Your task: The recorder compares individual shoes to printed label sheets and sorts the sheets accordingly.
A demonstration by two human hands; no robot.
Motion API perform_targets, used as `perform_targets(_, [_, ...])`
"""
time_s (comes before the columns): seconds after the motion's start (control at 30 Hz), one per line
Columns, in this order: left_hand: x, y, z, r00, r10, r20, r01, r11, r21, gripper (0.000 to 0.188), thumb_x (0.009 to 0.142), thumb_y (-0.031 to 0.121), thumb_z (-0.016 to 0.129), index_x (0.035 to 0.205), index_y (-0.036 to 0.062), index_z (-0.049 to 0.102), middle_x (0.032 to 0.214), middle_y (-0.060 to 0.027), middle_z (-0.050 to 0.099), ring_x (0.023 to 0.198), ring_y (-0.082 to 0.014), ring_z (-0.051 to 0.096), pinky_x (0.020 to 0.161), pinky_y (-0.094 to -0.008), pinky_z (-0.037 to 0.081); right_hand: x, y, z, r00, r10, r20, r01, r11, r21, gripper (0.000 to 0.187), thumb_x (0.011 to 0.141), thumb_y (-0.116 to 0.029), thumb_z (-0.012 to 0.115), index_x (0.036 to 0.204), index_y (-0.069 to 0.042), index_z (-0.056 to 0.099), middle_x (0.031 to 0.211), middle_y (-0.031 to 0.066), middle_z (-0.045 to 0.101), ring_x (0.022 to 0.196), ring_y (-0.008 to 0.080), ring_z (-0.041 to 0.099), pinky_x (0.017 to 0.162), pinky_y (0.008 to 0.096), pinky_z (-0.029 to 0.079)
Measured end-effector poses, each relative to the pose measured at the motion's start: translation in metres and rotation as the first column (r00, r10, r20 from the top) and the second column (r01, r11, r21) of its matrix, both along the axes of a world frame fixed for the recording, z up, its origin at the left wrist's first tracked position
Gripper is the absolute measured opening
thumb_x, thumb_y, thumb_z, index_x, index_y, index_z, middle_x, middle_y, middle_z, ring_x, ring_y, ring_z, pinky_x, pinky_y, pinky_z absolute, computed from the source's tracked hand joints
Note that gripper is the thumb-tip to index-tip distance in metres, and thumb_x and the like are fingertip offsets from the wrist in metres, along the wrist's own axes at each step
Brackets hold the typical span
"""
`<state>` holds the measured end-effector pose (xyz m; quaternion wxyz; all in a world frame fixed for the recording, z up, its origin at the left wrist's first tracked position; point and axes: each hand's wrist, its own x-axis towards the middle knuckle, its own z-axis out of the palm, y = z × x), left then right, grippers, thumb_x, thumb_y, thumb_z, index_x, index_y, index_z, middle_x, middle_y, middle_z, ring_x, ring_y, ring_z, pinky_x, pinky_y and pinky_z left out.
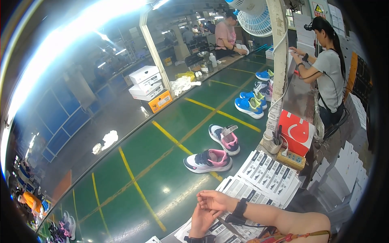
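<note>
My left hand and my right hand are close together over printed label sheets at the near edge of the green conveyor belt. The fingers of both hands are curled and their tips nearly meet; anything between them is too small or hidden to make out. A dark, narrow pointed thing lies below my right wrist, its kind unclear. Just beyond the sheets stands a pair of white and navy sneakers with pink linings, one nearer shoe and one farther shoe with a clear tag on it.
Blue sneakers stand farther along the green belt. A post rises beside a red box and a power strip. Shoe boxes stand across the belt. One co-worker stands at right, another beyond the belt.
</note>
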<state>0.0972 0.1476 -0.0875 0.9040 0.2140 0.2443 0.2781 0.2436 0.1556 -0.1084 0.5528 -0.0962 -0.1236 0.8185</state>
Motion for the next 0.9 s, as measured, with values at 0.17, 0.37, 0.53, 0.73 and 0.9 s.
perform_targets(0.17, [-0.0006,-0.0008,-0.0001,1.0,0.006,-0.005,-0.006,1.0,0.009,0.049,0.1,0.045,0.034,0.131,0.0086,0.038,0.143,-0.0199,0.036,0.13,-0.0434,0.04,0.104,-0.0596,0.035,-0.0011,-0.0004,0.0001,1.0,-0.003,-0.002,0.003,1.0,-0.005,0.019,0.1,-0.015,0.045,0.108,-0.002,0.056,0.091,0.0075,0.062,0.083,0.0172,0.062,0.076,0.0315,0.051])
perform_targets(0.37, [0.0006,-0.0006,0.0025,1.0,-0.007,-0.011,0.008,1.0,0.018,0.048,0.1,0.046,0.034,0.131,0.0086,0.039,0.143,-0.0194,0.036,0.129,-0.0429,0.041,0.104,-0.0595,0.036,-0.0002,-0.0009,0.0024,1.0,0.004,-0.019,-0.004,1.0,-0.005,0.019,0.1,-0.015,0.045,0.109,-0.002,0.056,0.091,0.0076,0.062,0.083,0.0168,0.061,0.076,0.0312,0.051])
perform_targets(0.53, [0.0009,-0.0001,0.0033,1.0,-0.008,-0.018,0.009,1.0,0.025,0.048,0.1,0.045,0.034,0.131,0.0089,0.039,0.142,-0.0192,0.037,0.128,-0.0422,0.043,0.102,-0.059,0.038,-0.0003,-0.0008,0.0019,1.0,-0.002,-0.004,0.002,1.0,-0.004,0.02,0.099,-0.015,0.046,0.108,0.0,0.054,0.094,0.0082,0.06,0.083,0.0167,0.06,0.078,0.0319,0.05])
perform_targets(0.73, [0.0005,0.0002,0.0021,1.0,-0.008,-0.011,0.008,1.0,0.023,0.049,0.1,0.046,0.034,0.131,0.0086,0.039,0.141,-0.0196,0.038,0.128,-0.0415,0.042,0.102,-0.0583,0.039,-0.0002,-0.0003,0.0026,1.0,-0.004,-0.009,0.004,1.0,0.004,0.019,0.1,-0.015,0.045,0.109,-0.002,0.057,0.092,0.0073,0.062,0.082,0.016,0.061,0.076,0.0313,0.051])
perform_targets(0.9, [-0.0002,0.0009,0.0003,1.0,-0.003,-0.011,0.003,1.0,0.014,0.05,0.1,0.046,0.035,0.132,0.0078,0.038,0.141,-0.0197,0.038,0.129,-0.0413,0.042,0.102,-0.0577,0.04,-0.0006,0.0004,0.0021,1.0,0.002,-0.009,-0.002,1.0,0.0,0.019,0.1,-0.015,0.046,0.108,-0.002,0.057,0.092,0.0073,0.062,0.082,0.016,0.061,0.077,0.0313,0.051])
